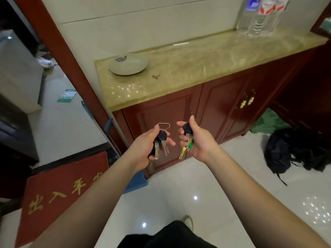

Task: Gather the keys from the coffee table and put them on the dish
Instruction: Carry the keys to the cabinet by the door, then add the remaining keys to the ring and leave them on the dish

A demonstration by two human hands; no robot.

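Note:
My left hand (146, 147) grips a bunch of black-headed silver keys (162, 142) on a thin wire ring, the blades hanging down. In my right hand (197, 140) sits a second bunch of keys (187, 138), with a black head, a green tag and a brass key dangling below. Both hands hover side by side in front of the red cabinet doors, below the countertop. The pale round dish (129, 66) lies empty on the left end of the marble countertop (188, 68), above and beyond both hands.
Several clear water bottles (259, 17) stand at the countertop's far right. A dark backpack (293, 149) lies on the tiled floor at right. A red doormat (59, 194) and a blue-handled tool (107, 127) against the doorframe are at left.

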